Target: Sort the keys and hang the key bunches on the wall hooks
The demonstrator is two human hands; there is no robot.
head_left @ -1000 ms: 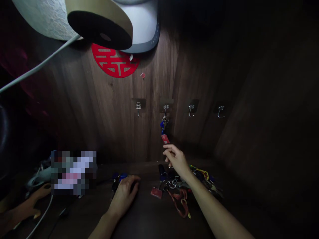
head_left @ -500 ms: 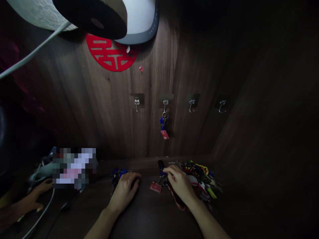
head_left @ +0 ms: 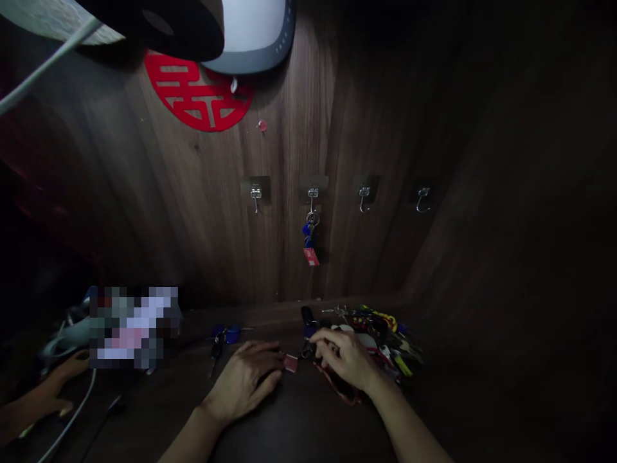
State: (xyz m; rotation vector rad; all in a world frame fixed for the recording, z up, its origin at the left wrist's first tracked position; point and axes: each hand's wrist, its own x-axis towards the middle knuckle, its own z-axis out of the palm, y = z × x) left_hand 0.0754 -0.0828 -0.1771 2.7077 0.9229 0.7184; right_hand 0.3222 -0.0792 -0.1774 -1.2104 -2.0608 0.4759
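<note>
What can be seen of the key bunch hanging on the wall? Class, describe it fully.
The key bunch has a shiny, metal-looking ring, blue parts, perhaps plastic key heads, and, lowest, a slightly tilted red tag with pale marks too small to read. It hangs by its ring from the second hook from the left, before the wood-look wall. Neither hand touches it.

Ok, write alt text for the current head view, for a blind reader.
A person's left hand lies at the edge of a red tag on a dark surface, while the right hand curls at a jumble of keys and straps. Behind, four metal hooks line a wooden wall; a key bunch hangs from the second from the left.
</note>
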